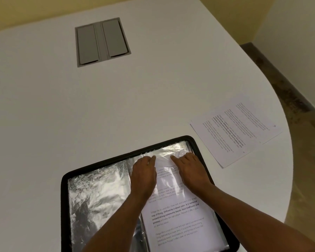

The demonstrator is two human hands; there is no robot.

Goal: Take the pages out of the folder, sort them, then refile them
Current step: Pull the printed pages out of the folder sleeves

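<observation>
i was working a page (178, 211) at the top of a plastic sleeve in the open folder (65, 193) on the table (44, 106), my left hand (144, 173) flat, my right hand (189, 170) seemingly pinching the sleeve's top. a loose page (238, 131) lay just beside the folder. next i'd need a firm hold on the paper's edge.

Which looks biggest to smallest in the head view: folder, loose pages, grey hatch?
1. folder, clearly largest, though nearest the camera.
2-3. loose pages and grey hatch look alike; the hatch lies farther off, so unranked.
</observation>
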